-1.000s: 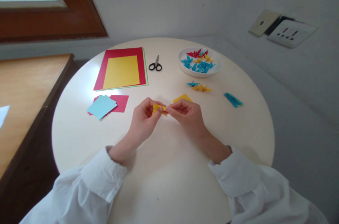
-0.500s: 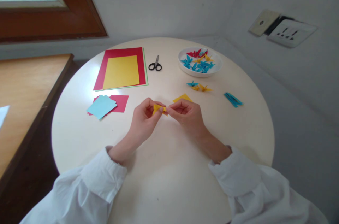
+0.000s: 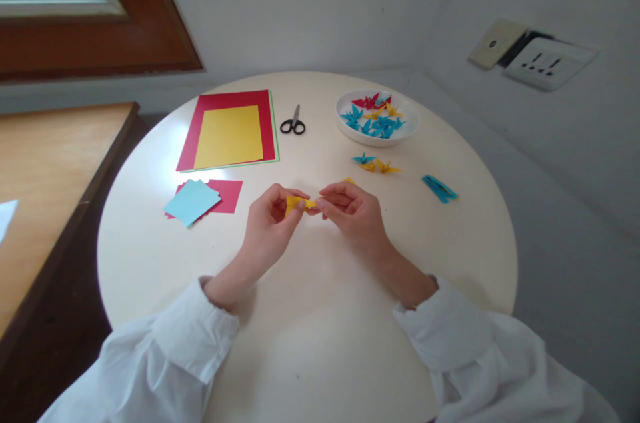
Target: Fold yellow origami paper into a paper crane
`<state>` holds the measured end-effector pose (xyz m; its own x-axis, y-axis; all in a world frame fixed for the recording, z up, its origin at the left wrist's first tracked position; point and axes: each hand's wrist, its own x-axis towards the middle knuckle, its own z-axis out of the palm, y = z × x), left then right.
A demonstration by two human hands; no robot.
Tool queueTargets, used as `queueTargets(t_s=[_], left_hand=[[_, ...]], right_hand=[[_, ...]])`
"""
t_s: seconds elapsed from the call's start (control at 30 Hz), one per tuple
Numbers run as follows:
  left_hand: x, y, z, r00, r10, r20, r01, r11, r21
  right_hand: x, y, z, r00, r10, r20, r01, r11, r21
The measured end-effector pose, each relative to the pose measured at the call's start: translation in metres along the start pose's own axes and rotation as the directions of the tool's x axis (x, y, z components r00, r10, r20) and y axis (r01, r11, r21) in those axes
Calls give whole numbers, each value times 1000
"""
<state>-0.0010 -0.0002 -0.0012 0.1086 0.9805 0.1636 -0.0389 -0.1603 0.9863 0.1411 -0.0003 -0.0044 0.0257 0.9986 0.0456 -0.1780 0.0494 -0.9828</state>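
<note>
Between my two hands, over the middle of the round table, is a small folded piece of yellow origami paper [image 3: 294, 204]. My left hand [image 3: 271, 215] pinches its left part between thumb and fingers. The thumb and fingertips of my right hand [image 3: 354, 211] close on its right end; the fingers cover much of the folds. Just behind my right hand, the corner of another yellow paper [image 3: 350, 180] peeks out, the rest hidden. Farther back lie a blue paper crane [image 3: 364, 158] and yellow paper cranes [image 3: 384, 167].
A white dish [image 3: 345, 133] holds several red, blue and yellow cranes. Folded blue strips [image 3: 440, 189] lie at the right. Black-handled scissors [image 3: 293, 123] lie at the back, beside large red and yellow sheets [image 3: 230, 136]. Light blue squares [image 3: 193, 201] overlap pink paper [image 3: 230, 196] on the left.
My right hand has shifted slightly up and left, now hiding most of the yellow paper behind it. My left hand has moved a little left with the folded piece.
</note>
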Motion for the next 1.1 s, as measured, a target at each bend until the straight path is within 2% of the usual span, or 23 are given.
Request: queueTargets(t_s=[0.3,0.8,1.1], left_hand=[[1,-3,-1,999,23,-30,-21,998,61],[1,-5,-3,999,34,-41,-29,995,100],[0,-5,-3,998,47,-34,-43,994,104]], right_hand=[[-1,3,-2,999,-39,34,41,997,-61],[1,3,-2,997,-80,11,81,996,-46],[2,5,-3,994,-113,-9,112,989,-98]])
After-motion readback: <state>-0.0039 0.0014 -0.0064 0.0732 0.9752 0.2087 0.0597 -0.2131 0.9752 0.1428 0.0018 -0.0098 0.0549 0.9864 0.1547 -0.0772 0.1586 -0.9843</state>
